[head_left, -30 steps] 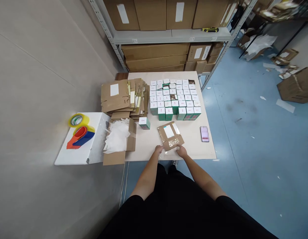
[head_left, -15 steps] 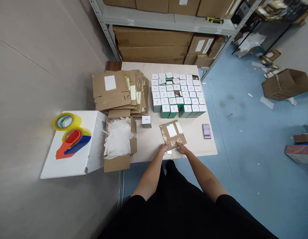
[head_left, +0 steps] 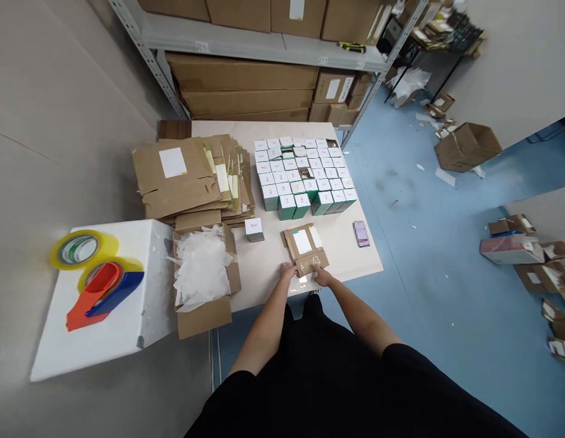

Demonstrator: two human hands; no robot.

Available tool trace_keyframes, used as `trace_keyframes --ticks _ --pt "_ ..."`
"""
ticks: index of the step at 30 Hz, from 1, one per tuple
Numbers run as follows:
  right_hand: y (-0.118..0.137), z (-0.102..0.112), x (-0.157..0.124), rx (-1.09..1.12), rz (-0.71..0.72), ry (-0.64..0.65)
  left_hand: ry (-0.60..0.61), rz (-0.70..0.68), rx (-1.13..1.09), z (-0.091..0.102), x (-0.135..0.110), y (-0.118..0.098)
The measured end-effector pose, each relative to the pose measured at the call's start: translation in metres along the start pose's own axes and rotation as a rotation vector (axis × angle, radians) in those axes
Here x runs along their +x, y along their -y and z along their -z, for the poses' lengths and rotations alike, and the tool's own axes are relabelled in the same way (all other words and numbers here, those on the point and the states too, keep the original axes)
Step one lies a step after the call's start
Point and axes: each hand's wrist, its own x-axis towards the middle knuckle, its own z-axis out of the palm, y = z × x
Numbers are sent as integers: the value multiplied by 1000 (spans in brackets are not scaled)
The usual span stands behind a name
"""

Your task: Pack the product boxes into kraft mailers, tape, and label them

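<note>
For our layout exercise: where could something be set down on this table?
Bare tabletop shows between the cardboard piece and purple item, and between that piece and the lone box. Crowded: the box rows, the cardboard stack.

On the table (head_left: 257,277), the package (head_left: 305,244) is lying near the front edge, boxes (head_left: 294,176) are standing behind it, and a blurred item (head_left: 361,233) is lying to its right. A lone box (head_left: 254,229) is standing left of the package; a carton (head_left: 204,317), further left, is holding sheets (head_left: 203,264). A cardboard pile (head_left: 182,191) is lying behind that carton; left of it, tape rolls (head_left: 102,244) and a dispenser (head_left: 88,299) are lying on a block (head_left: 104,340). A rack (head_left: 148,58) is standing behind the table, a cutter (head_left: 350,47) resting on its shelf (head_left: 264,45)
</note>
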Motion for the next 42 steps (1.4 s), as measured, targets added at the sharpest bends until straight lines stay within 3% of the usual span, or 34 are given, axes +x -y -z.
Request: trace_keyframes --ticks 6,11,16,20,22,24,26,28,31,35,38,42 --pt "0 18 -4 77 39 3 -31 32 92 -19 -10 -20" --pt "-1 31 -14 67 154 7 -107 -46 117 -39 -27 -36" --pt "3 40 -26 56 269 -266 -194 -155 52 -60 -43 -64" --pt "3 55 -26 118 271 -384 -125 -256 8 -70 -45 -90" --pt "-3 67 -23 180 245 -412 -131 -287 -5 -65 -43 -101" --pt "-13 82 -19 226 224 -415 -211 -330 -30 -50 -38 -108" --pt "-25 96 -13 261 242 -418 -447 -400 -60 -30 -31 -113" --pt "-36 106 -6 292 282 -430 -554 -418 -72 -11 -23 -115" --pt "-46 113 7 327 296 -442 -457 -416 -43 6 -10 -119" --pt "-51 111 25 369 142 -487 -282 -399 12 6 6 -119" --pt "-51 105 35 463 98 -541 -285 -438 -86 2 13 -111" --pt "-49 97 43 621 251 -502 -334 -446 -140 1 16 -94"
